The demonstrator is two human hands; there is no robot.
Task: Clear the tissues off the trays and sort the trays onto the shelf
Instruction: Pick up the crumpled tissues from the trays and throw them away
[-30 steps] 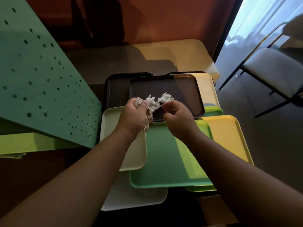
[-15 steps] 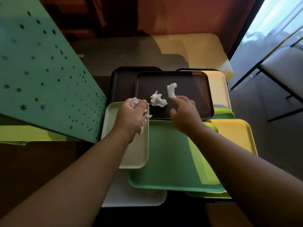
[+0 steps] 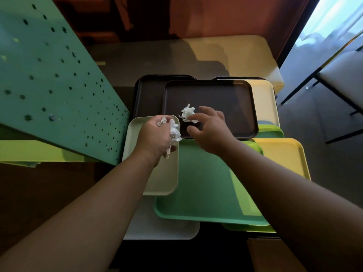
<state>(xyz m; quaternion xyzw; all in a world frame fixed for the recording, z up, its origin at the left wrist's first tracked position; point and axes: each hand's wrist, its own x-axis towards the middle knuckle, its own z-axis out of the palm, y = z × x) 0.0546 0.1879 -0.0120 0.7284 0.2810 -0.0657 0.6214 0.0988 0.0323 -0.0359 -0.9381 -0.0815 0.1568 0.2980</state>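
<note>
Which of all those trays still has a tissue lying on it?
The top dark brown tray: a crumpled white tissue lies on it by the right hand. The others show none.

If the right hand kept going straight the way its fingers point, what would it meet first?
Most likely the crumpled tissue on the dark tray; the right hand reaches with open fingers, its fingertips already at the tissue, though contact is unclear.

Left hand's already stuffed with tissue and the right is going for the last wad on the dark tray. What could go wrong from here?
1. The left hand grips a bulging bunch of crumpled white tissues; a strand hangs below the fist and could drop onto the pale cream tray.
2. The right hand is open over the loose crumpled white tissue wad; a brush could flick it across the dark brown tray.
3. The trays overlap unevenly, so pressing down might shift them.
</note>
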